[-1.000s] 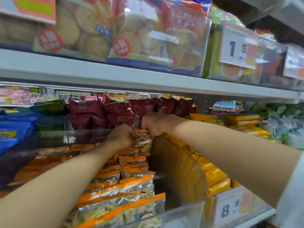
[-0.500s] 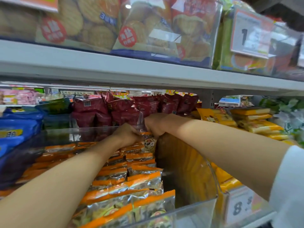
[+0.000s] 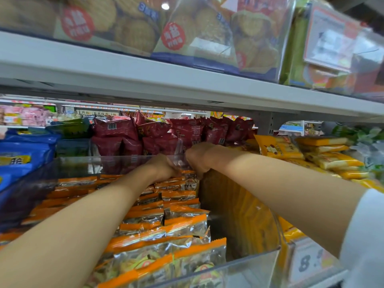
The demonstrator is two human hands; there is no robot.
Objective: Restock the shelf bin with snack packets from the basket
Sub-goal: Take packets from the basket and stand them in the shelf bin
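Beneath grey shelving (image 3: 145,80), left hand (image 3: 164,167) and right hand (image 3: 199,156) pinch a clear snack packet (image 3: 180,161) at the rear of the transparent bin (image 3: 249,260).

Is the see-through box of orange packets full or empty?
Mostly full. Orange packets fill the bin front to back in rows; a gap shows along the right wall.

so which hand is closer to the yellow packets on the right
Right. The right hand is just left of the yellow packets; the left hand is further left, over the orange packets.
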